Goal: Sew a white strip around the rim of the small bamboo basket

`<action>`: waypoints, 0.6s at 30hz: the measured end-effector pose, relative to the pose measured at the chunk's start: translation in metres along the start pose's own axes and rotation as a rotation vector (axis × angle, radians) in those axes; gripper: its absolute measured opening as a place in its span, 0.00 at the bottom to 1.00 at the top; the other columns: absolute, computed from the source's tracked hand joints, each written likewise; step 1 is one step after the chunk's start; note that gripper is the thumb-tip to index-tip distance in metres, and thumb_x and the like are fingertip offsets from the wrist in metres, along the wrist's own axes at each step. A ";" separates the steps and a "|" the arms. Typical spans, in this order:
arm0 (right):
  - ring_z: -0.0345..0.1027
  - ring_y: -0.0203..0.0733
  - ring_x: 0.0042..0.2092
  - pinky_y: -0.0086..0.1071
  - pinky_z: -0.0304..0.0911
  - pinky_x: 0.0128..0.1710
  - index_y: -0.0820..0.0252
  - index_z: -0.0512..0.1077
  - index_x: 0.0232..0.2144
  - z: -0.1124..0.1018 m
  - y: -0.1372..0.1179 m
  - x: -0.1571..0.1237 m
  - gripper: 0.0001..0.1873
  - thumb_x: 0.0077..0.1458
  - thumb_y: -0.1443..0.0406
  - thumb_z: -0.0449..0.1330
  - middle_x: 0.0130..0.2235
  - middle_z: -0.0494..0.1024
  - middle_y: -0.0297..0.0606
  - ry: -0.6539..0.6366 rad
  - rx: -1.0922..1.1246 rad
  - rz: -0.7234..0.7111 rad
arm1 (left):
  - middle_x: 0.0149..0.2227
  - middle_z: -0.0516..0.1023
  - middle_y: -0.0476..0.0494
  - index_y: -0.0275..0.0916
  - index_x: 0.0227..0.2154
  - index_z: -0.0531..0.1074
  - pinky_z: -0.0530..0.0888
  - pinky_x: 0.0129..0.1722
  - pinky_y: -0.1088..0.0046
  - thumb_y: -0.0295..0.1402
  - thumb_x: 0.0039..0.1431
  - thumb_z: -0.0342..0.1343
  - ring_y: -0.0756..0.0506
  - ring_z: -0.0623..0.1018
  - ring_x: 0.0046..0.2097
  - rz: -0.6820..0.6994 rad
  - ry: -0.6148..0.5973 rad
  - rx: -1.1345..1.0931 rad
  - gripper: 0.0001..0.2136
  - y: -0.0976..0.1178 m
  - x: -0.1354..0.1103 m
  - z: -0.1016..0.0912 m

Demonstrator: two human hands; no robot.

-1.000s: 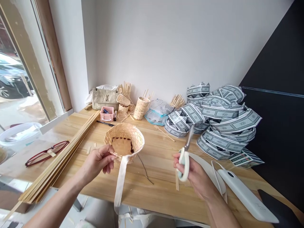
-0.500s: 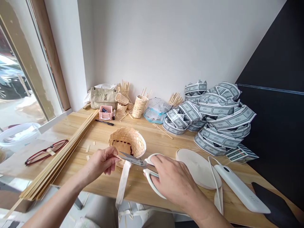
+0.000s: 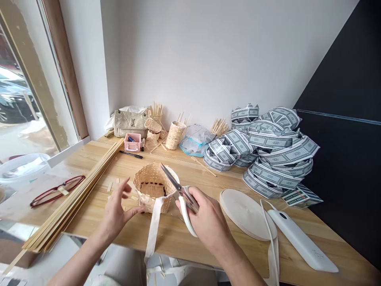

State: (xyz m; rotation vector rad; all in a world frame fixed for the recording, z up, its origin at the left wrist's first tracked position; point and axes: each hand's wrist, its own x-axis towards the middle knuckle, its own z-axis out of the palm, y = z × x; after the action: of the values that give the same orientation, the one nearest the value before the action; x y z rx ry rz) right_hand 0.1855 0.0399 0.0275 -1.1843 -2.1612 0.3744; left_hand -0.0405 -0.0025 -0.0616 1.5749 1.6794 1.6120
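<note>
A woven basket [image 3: 145, 198] of pale strips stands on the table, with dark stitching inside its base. White cloth tape [image 3: 155, 226] runs along part of its rim and hangs down over the table's front edge. My left hand [image 3: 119, 204] is open at the basket's left side, thumb near the lower wall; whether it touches I cannot tell. In my right hand [image 3: 205, 218] is a pair of scissors [image 3: 178, 190] with white handles. Their blades look closed and point up and away, in front of the basket's right rim.
A bundle of long wooden strips [image 3: 80, 182] and red glasses [image 3: 59, 190] lie left. A roll of white tape [image 3: 244, 214] and a white device [image 3: 303, 240] lie right. Patterned paper bands [image 3: 274, 155] are piled behind. Small baskets [image 3: 175, 135], a pink box [image 3: 132, 142] and a handbag [image 3: 131, 123] stand at the back.
My left hand has let go of a thin strip end, spread its fingers and lowered beside the basket. The scissors have turned from pointing left to pointing upward, their blades now together.
</note>
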 end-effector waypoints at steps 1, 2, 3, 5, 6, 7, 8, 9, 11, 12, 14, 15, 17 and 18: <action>0.63 0.36 0.25 0.26 0.55 0.25 0.56 0.62 0.22 0.000 -0.002 0.002 0.06 0.49 0.64 0.53 0.24 0.73 0.33 0.007 0.037 0.008 | 0.47 0.67 0.37 0.43 0.54 0.57 0.68 0.45 0.61 0.44 0.37 0.66 0.37 0.68 0.50 -0.055 -0.009 -0.082 0.39 -0.003 0.002 0.000; 0.62 0.35 0.24 0.25 0.54 0.24 0.57 0.62 0.21 -0.001 -0.002 0.004 0.07 0.49 0.63 0.54 0.23 0.71 0.33 0.019 0.072 0.017 | 0.54 0.61 0.34 0.42 0.55 0.56 0.63 0.51 0.56 0.45 0.35 0.67 0.34 0.61 0.57 -0.114 -0.054 -0.183 0.42 -0.006 0.005 0.001; 0.61 0.35 0.24 0.25 0.54 0.25 0.57 0.62 0.21 -0.001 -0.002 0.006 0.08 0.48 0.62 0.55 0.23 0.71 0.33 0.036 0.104 0.027 | 0.58 0.57 0.32 0.42 0.55 0.56 0.59 0.55 0.54 0.46 0.33 0.67 0.32 0.54 0.61 -0.169 -0.120 -0.285 0.44 -0.008 0.008 0.002; 0.59 0.35 0.24 0.25 0.55 0.25 0.58 0.64 0.22 0.001 0.002 0.012 0.07 0.46 0.62 0.57 0.22 0.70 0.32 0.070 0.163 0.045 | 0.59 0.57 0.31 0.41 0.54 0.57 0.55 0.57 0.53 0.45 0.31 0.68 0.31 0.53 0.62 -0.223 -0.255 -0.421 0.44 -0.013 0.014 0.008; 0.59 0.34 0.24 0.25 0.55 0.25 0.58 0.66 0.24 0.004 0.006 0.014 0.06 0.46 0.62 0.57 0.22 0.70 0.32 0.073 0.196 0.053 | 0.57 0.61 0.31 0.40 0.53 0.58 0.56 0.57 0.53 0.45 0.30 0.69 0.31 0.57 0.60 -0.226 -0.307 -0.457 0.43 -0.015 0.016 0.011; 0.59 0.34 0.24 0.24 0.56 0.25 0.58 0.67 0.26 0.008 0.011 0.016 0.06 0.47 0.61 0.57 0.22 0.70 0.31 0.067 0.229 0.056 | 0.53 0.66 0.31 0.39 0.51 0.60 0.59 0.55 0.53 0.45 0.29 0.69 0.31 0.62 0.57 -0.221 -0.342 -0.478 0.42 -0.016 0.018 0.015; 0.60 0.34 0.24 0.24 0.57 0.25 0.59 0.68 0.27 0.012 0.015 0.017 0.07 0.47 0.61 0.56 0.22 0.70 0.31 0.056 0.260 0.057 | 0.50 0.69 0.31 0.38 0.50 0.61 0.62 0.53 0.53 0.44 0.28 0.70 0.31 0.67 0.53 -0.217 -0.367 -0.495 0.42 -0.016 0.019 0.018; 0.62 0.34 0.25 0.24 0.58 0.25 0.59 0.68 0.28 0.018 0.020 0.018 0.08 0.47 0.61 0.56 0.23 0.71 0.32 0.049 0.294 0.057 | 0.47 0.72 0.32 0.38 0.49 0.62 0.65 0.50 0.54 0.44 0.28 0.70 0.32 0.70 0.50 -0.216 -0.387 -0.514 0.41 -0.016 0.019 0.022; 0.65 0.36 0.27 0.25 0.61 0.28 0.60 0.68 0.29 0.028 0.028 0.017 0.09 0.46 0.61 0.57 0.25 0.72 0.33 0.046 0.357 0.058 | 0.45 0.73 0.33 0.38 0.49 0.61 0.68 0.48 0.55 0.42 0.28 0.70 0.33 0.72 0.48 -0.214 -0.401 -0.540 0.41 -0.014 0.019 0.027; 0.66 0.37 0.28 0.26 0.62 0.29 0.61 0.68 0.30 0.033 0.031 0.016 0.09 0.46 0.61 0.57 0.25 0.72 0.34 0.048 0.384 0.060 | 0.45 0.73 0.33 0.38 0.49 0.61 0.68 0.49 0.55 0.41 0.28 0.71 0.33 0.72 0.48 -0.212 -0.396 -0.547 0.41 -0.011 0.019 0.030; 0.67 0.38 0.30 0.28 0.63 0.32 0.61 0.68 0.30 0.040 0.035 0.014 0.10 0.45 0.61 0.57 0.27 0.73 0.35 0.058 0.437 0.066 | 0.48 0.72 0.33 0.38 0.51 0.59 0.65 0.52 0.56 0.40 0.28 0.71 0.33 0.70 0.51 -0.205 -0.372 -0.550 0.43 -0.006 0.019 0.033; 0.67 0.39 0.30 0.29 0.64 0.32 0.61 0.68 0.30 0.042 0.036 0.013 0.09 0.45 0.61 0.58 0.27 0.73 0.36 0.065 0.463 0.072 | 0.49 0.70 0.33 0.38 0.52 0.58 0.63 0.54 0.57 0.40 0.27 0.71 0.33 0.68 0.53 -0.200 -0.354 -0.550 0.44 -0.003 0.020 0.034; 0.67 0.39 0.30 0.30 0.64 0.33 0.60 0.67 0.28 0.043 0.036 0.012 0.09 0.45 0.61 0.59 0.27 0.73 0.35 0.076 0.516 0.083 | 0.53 0.65 0.32 0.37 0.55 0.55 0.59 0.57 0.57 0.40 0.27 0.71 0.33 0.64 0.56 -0.189 -0.314 -0.550 0.48 0.001 0.022 0.035; 0.67 0.39 0.30 0.30 0.65 0.32 0.60 0.66 0.28 0.042 0.036 0.012 0.08 0.45 0.61 0.59 0.27 0.73 0.35 0.081 0.542 0.089 | 0.55 0.62 0.31 0.37 0.56 0.53 0.58 0.58 0.57 0.40 0.26 0.71 0.32 0.61 0.58 -0.186 -0.292 -0.550 0.50 0.002 0.024 0.035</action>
State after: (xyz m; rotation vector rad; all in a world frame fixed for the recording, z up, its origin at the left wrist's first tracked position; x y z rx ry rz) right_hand 0.1768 0.0720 -0.0188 -0.9622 -1.7766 0.8710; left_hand -0.0186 0.0342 -0.0603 1.2570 1.0732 1.4917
